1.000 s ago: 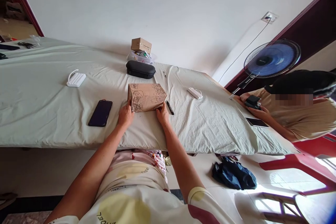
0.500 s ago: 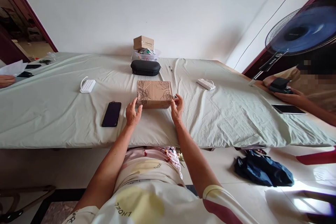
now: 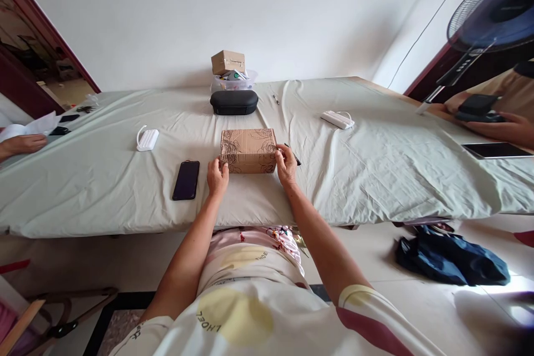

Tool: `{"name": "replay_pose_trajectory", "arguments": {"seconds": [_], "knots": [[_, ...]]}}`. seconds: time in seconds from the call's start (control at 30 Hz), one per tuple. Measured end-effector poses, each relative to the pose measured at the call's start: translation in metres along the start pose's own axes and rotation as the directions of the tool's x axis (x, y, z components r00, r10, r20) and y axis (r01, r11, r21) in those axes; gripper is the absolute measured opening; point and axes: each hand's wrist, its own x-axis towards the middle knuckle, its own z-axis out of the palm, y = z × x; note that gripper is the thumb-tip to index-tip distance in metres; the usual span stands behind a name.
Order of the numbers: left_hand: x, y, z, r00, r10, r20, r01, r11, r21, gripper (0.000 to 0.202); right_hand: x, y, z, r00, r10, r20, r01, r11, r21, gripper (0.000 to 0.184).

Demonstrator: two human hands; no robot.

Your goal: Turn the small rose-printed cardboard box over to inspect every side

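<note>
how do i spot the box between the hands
Start at the pale green tablecloth and look toward its near side. Between the left hand and right hand sits the brown box; dark swirling drawings set it apart from the carton near the wall.

The box (image 3: 247,147) was matt brown cardboard, the tablecloth (image 3: 104,183) under it fabric, rough with creases. From where I stood, the phone (image 3: 186,180) looked smooth and glassy, the case (image 3: 233,103) dull black, the power packs (image 3: 148,140) smooth white plastic, the tub (image 3: 233,84) clear plastic, the floor (image 3: 367,256) glossy.
</note>
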Motion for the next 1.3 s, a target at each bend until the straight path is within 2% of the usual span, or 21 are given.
{"name": "replay_pose_trajectory", "arguments": {"seconds": [0.1, 0.2, 0.4, 0.5, 0.6, 0.67, 0.83, 0.93, 1.0, 1.13, 1.3], "knots": [[-0.001, 0.001, 0.000, 1.000, -0.021, -0.021, 0.019, 0.996, -0.091, 0.056, -0.004, -0.003, 0.000, 0.991, -0.133, 0.025, 0.134, 0.990, -0.049, 0.044], [-0.001, 0.004, -0.002, 0.998, 0.060, -0.002, -0.060, 0.986, -0.153, 0.074, -0.012, -0.011, 0.003, 0.960, -0.259, 0.102, 0.267, 0.961, -0.070, 0.041], [-0.005, 0.014, -0.008, 0.986, 0.158, 0.046, -0.151, 0.981, -0.123, 0.081, -0.030, -0.028, 0.016, 0.827, -0.463, 0.320, 0.512, 0.854, -0.088, 0.032], [-0.009, 0.020, -0.008, 0.952, 0.295, 0.080, -0.285, 0.952, -0.109, 0.075, -0.034, -0.028, 0.022, 0.806, -0.455, 0.379, 0.531, 0.839, -0.122, 0.034], [-0.011, 0.025, -0.006, 0.925, 0.372, 0.076, -0.364, 0.926, -0.101, 0.077, -0.033, -0.023, 0.022, 0.828, -0.405, 0.388, 0.493, 0.855, -0.161, 0.036], [-0.011, 0.027, -0.005, 0.920, 0.385, 0.069, -0.379, 0.921, -0.089, 0.083, -0.030, -0.018, 0.020, 0.867, -0.358, 0.345, 0.438, 0.879, -0.189, 0.037], [-0.011, 0.030, 0.000, 0.923, 0.384, 0.037, -0.381, 0.922, -0.064, 0.090, -0.014, -0.006, 0.011, 0.980, -0.177, 0.089, 0.194, 0.948, -0.251, 0.041], [-0.012, 0.029, 0.002, 0.918, 0.395, 0.028, -0.392, 0.916, -0.081, 0.084, -0.007, 0.001, 0.008, 0.995, -0.085, -0.049, 0.070, 0.966, -0.249, 0.042], [-0.013, 0.028, 0.003, 0.909, 0.416, 0.031, -0.410, 0.904, -0.120, 0.080, -0.004, 0.005, 0.007, 0.995, -0.053, -0.086, 0.033, 0.974, -0.223, 0.042], [-0.012, 0.025, 0.003, 0.909, 0.414, 0.051, -0.395, 0.894, -0.214, 0.074, -0.003, 0.011, 0.005, 0.998, 0.029, -0.060, -0.042, 0.974, -0.221, 0.049], [-0.008, 0.017, 0.005, 0.920, 0.379, 0.095, -0.333, 0.888, -0.318, 0.073, -0.002, 0.011, 0.000, 0.978, 0.164, 0.127, -0.133, 0.967, -0.217, 0.057]]}}
